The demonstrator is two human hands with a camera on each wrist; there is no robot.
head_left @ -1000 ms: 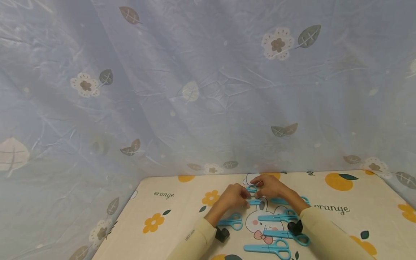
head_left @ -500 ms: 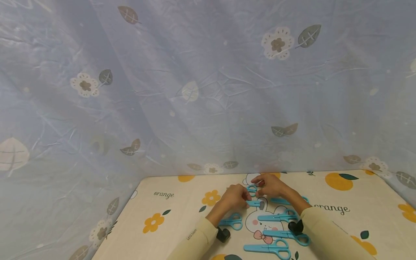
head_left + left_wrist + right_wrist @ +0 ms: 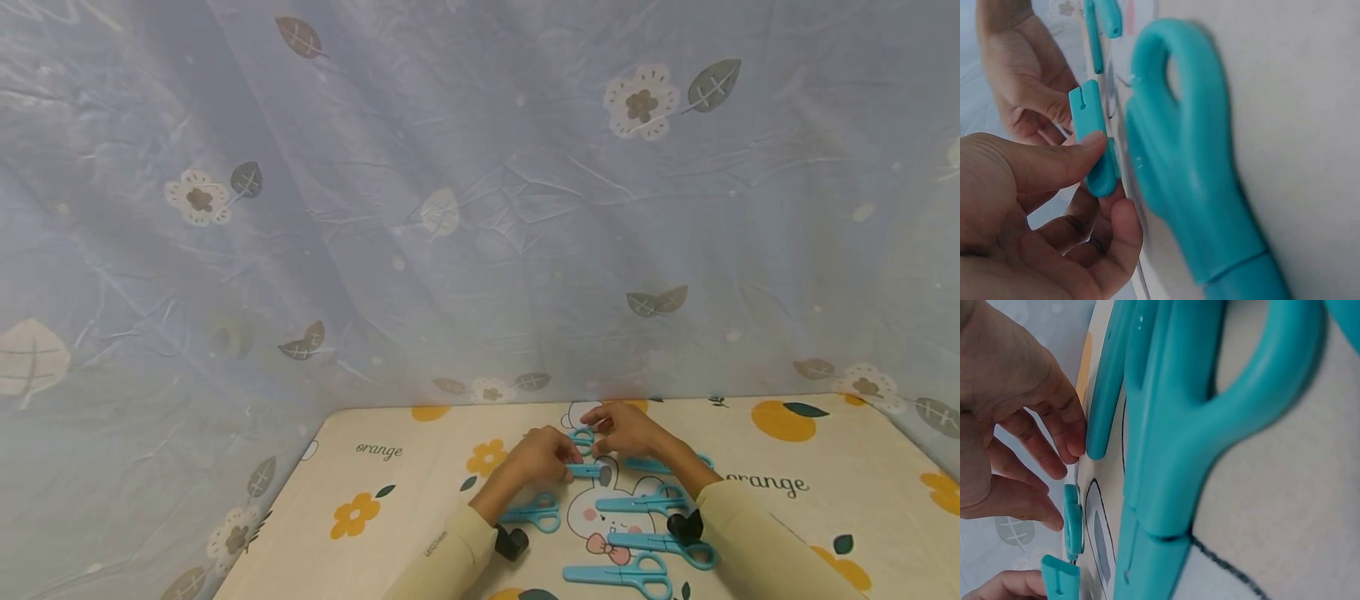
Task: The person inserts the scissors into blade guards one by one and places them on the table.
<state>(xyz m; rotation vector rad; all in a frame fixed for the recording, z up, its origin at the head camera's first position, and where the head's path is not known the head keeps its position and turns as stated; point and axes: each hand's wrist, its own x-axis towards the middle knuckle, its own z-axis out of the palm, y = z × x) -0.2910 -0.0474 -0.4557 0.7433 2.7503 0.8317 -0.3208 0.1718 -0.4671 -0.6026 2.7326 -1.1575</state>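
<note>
My left hand (image 3: 542,457) pinches a small turquoise scissors cover (image 3: 1088,115) between thumb and fingers; its slotted end shows in the left wrist view. Just beyond the cover, a pair of turquoise scissors (image 3: 582,440) lies on the cloth. Its handle shows, while the left hand hides the rest in the head view. My right hand (image 3: 626,429) hovers beside that handle (image 3: 1072,525), fingers spread and bent. The thumb tip is very near the handle; whether it touches I cannot tell.
Several other turquoise scissors lie around: one by the left wrist (image 3: 542,512), others (image 3: 637,502) below the right hand, nearest the front a pair (image 3: 618,573). The patterned tablecloth (image 3: 420,533) meets a hanging flowered curtain (image 3: 480,292) at the back.
The cover in my left hand has shifted slightly toward the front, away from the scissors handle. The right hand's thumb has drawn slightly back from the handle. The other scissors have stayed put.
</note>
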